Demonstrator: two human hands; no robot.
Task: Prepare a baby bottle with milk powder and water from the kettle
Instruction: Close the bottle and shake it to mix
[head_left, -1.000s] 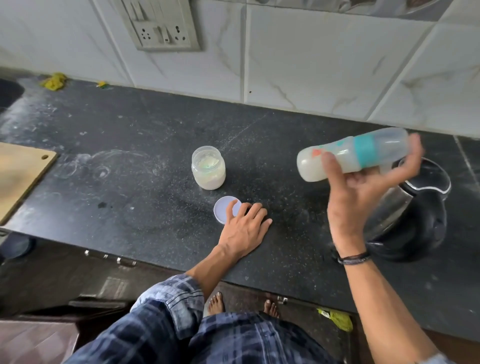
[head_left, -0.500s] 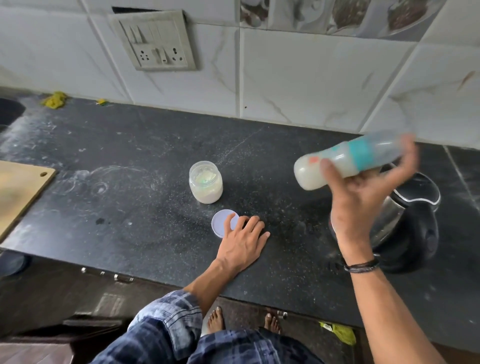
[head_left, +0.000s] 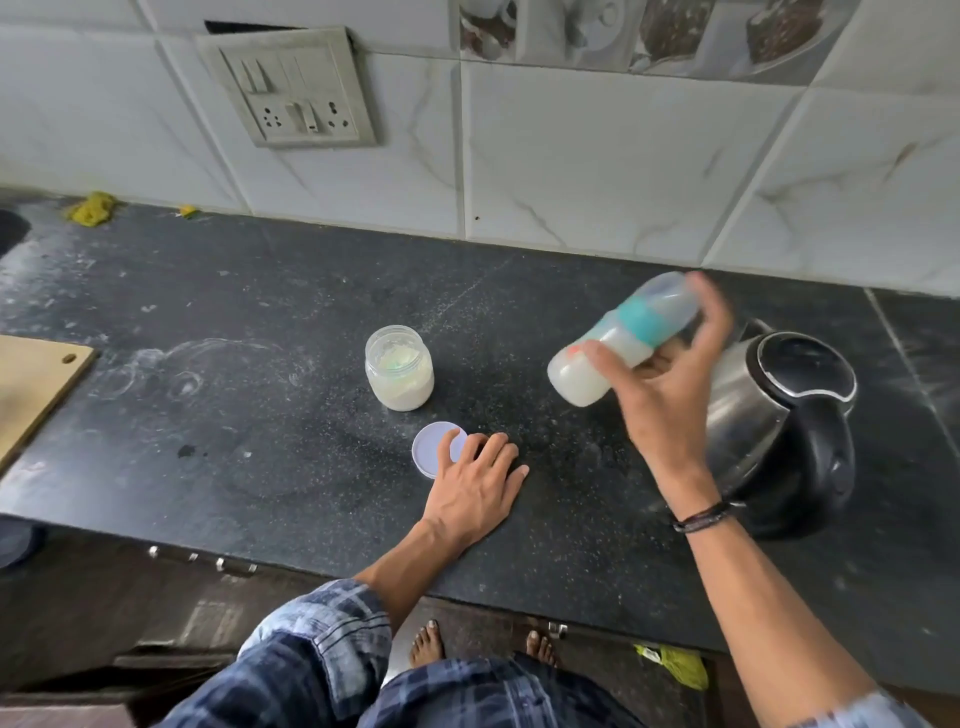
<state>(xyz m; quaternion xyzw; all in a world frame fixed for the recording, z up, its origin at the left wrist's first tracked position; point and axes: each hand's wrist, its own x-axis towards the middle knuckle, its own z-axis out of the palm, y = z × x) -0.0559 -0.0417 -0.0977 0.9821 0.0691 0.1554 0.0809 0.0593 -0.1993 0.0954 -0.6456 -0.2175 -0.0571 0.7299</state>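
Counter (head_left: 234, 415): left hand (head_left: 478, 488) flat near front edge, fingers together, thumb on lid (head_left: 431, 449). Right hand (head_left: 670, 405) fingers wrap tilted bottle (head_left: 618, 343), between jar (head_left: 399, 366) and kettle (head_left: 779, 415).

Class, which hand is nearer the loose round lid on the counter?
Left. The left hand lies flat beside the lid, thumb over its edge; the right hand is farther right, raised, holding the bottle near the kettle.

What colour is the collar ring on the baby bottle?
Teal; the baby bottle collar ring shows best in the head view.
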